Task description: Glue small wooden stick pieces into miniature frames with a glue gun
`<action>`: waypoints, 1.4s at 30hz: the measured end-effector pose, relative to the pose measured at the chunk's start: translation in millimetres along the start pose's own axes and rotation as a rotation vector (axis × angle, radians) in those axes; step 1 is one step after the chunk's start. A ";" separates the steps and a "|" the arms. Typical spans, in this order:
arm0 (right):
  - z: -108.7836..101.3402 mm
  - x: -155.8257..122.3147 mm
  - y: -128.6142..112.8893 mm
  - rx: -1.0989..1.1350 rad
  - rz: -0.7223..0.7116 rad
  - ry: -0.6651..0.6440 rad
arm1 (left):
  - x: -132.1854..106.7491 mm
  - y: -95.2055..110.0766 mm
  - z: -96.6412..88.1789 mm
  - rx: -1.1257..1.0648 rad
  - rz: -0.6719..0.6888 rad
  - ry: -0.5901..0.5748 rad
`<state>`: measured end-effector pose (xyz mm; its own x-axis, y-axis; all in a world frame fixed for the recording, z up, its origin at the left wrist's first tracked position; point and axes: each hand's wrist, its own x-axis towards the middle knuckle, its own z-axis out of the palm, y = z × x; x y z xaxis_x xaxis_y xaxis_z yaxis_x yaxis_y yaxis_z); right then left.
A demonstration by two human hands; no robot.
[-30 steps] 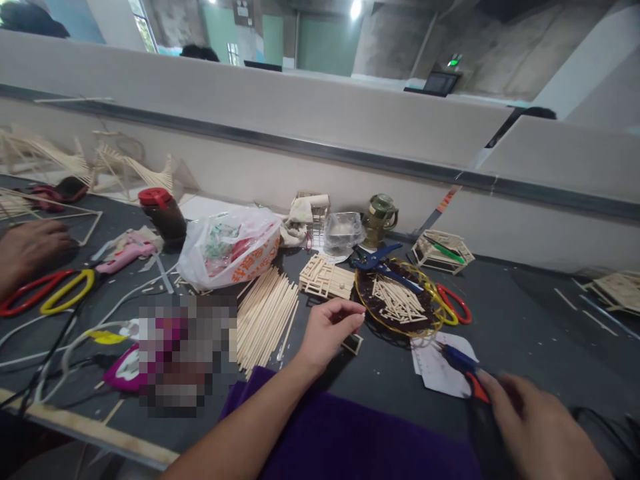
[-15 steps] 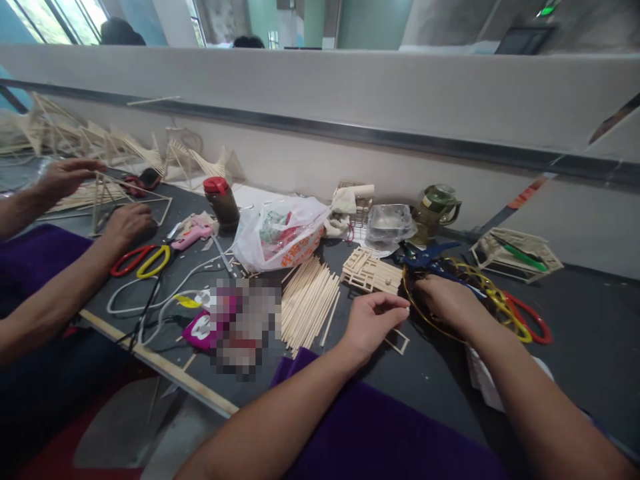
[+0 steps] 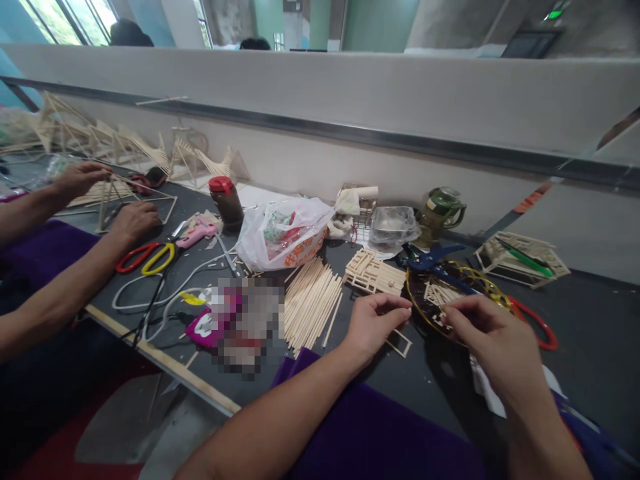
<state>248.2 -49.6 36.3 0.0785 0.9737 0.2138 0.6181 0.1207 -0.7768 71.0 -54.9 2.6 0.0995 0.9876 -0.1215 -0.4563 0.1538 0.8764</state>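
My left hand (image 3: pixel 373 323) is closed in a pinch above the table, with a tiny pale piece at its fingertips, too small to name. Under it lies a small rectangular stick frame (image 3: pixel 400 345), partly hidden by the hand. My right hand (image 3: pixel 493 333) is also closed, thumb against forefinger, over the near edge of a dark basket with a gold rim (image 3: pixel 413 303). Whatever it pinches is too small to make out. Short wooden sticks (image 3: pixel 440 293) lie in the basket, and blue-handled pliers (image 3: pixel 437 260) rest across it. Beyond my left hand sits a slatted stick assembly (image 3: pixel 375 272).
A bundle of wooden sticks (image 3: pixel 313 303) lies left of my hands, behind it a plastic bag (image 3: pixel 283 233). Red-and-yellow scissors (image 3: pixel 147 259) and a pink glue gun (image 3: pixel 197 230) lie further left, near a co-worker's hands (image 3: pixel 135 223). A green jug (image 3: pixel 440 213) stands at the back.
My right hand has come out of the basket and moved nearer to my left hand, uncovering the short sticks inside. The left hand stays in its pinch.
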 end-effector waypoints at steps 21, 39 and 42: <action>20.8 -42.0 -16.1 0.413 0.183 0.218 | -0.7 0.3 1.2 -0.030 -0.004 -0.007; 27.9 -38.2 -20.4 0.269 -0.097 0.233 | -5.5 10.0 4.8 -0.033 0.007 -0.023; 30.1 -38.0 -21.8 0.294 -0.129 0.222 | -6.6 12.9 5.7 -0.005 0.009 -0.030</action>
<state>208.1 -83.5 27.3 0.2026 0.8853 0.4186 0.3856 0.3208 -0.8651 69.5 -59.6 17.3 0.1216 0.9876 -0.0995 -0.4617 0.1450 0.8751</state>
